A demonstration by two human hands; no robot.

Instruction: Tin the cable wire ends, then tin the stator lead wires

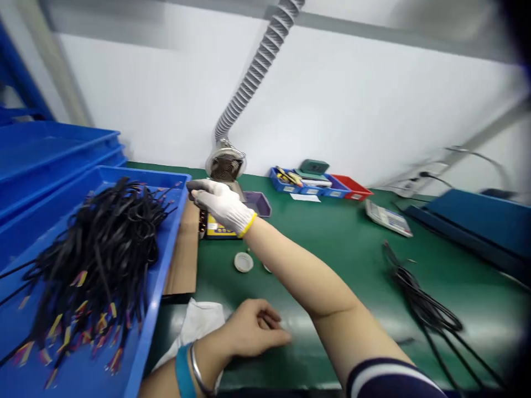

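Note:
My right hand (222,205), in a white glove with a yellow cuff, reaches far left across the green table (340,249). Its fingers are closed round a small dark thing I cannot name, right at the corner of a blue tray (161,260). That tray holds a heap of black wires (103,237) with red and yellow ends. My bare left hand (251,329), with a blue wristband and a bracelet, rests low on the table with its fingers curled; what it holds is hidden. A white cloth (201,323) lies just left of it.
A grey ribbed hose (253,72) ends in a round fan (226,163) behind the gloved hand, above a yellow-labelled device (218,228). Nearby are a purple dish (259,203), a round lid (243,262), small bins (315,185), a calculator (388,217) and black cables (418,304).

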